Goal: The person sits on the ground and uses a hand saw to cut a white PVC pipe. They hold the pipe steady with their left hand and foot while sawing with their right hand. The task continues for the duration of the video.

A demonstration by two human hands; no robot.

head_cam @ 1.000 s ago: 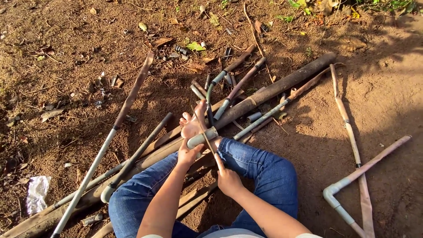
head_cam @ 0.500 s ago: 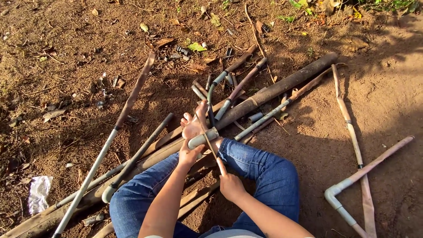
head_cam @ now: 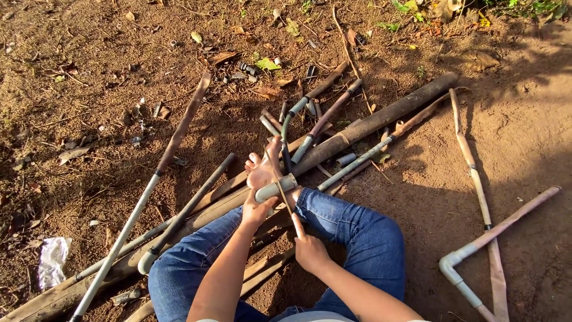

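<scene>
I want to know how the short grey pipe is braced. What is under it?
The short grey pipe rests on a bare foot, with the left hand gripping its near end. The right hand holds a thin blade across it. Anything beneath the foot is hidden.

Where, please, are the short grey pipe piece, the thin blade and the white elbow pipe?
short grey pipe piece [head_cam: 275, 189], head view, mid-length.
thin blade [head_cam: 285, 203], head view, middle.
white elbow pipe [head_cam: 451, 262], head view, the bend.

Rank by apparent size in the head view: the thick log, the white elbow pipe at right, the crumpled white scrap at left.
1. Thick log, longest.
2. White elbow pipe, shorter and thinner.
3. Crumpled white scrap, smallest.
</scene>
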